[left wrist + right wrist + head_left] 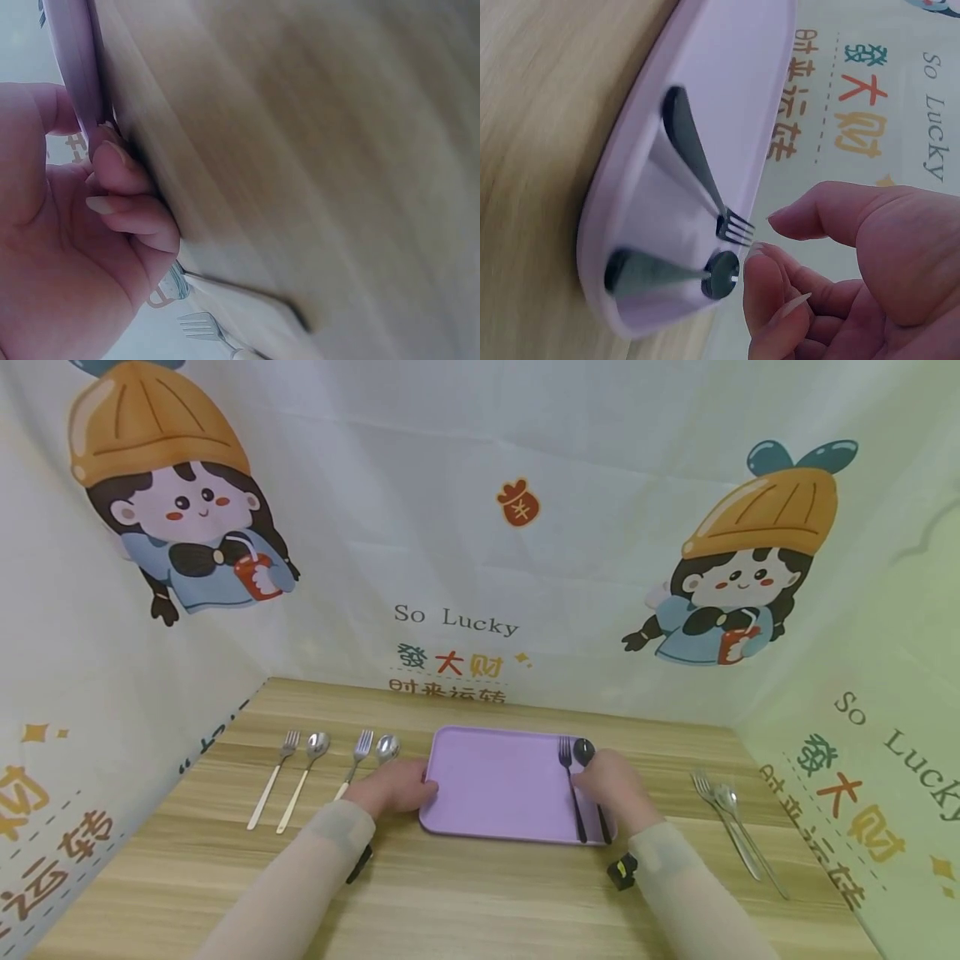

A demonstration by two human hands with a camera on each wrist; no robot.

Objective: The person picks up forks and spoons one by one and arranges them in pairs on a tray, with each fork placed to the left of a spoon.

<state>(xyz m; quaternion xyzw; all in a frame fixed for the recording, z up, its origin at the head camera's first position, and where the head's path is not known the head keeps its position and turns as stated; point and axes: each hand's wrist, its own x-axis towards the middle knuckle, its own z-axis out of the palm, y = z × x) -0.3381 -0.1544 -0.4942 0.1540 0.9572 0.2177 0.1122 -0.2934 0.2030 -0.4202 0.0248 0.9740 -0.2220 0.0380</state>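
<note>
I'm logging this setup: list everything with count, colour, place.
Tray: one, purple, centre
Dark fork: one, black, on tray's right
Dark spoon: one, black, beside that fork
Left forks: two, silver, pale handles, left of tray
Left spoons: two, silver bowls, beside those forks
Right fork: one, silver, right of tray
Right spoon: one, silver, beside it
Table: one, brown, beneath
Backdrop: count unclear, printed white, around table
Wrist devices: two, black, at wrists
Sleeves: two, pale, foreground
Left hand: one, gripping tray's left edge
Right hand: one, over dark spoon
</note>
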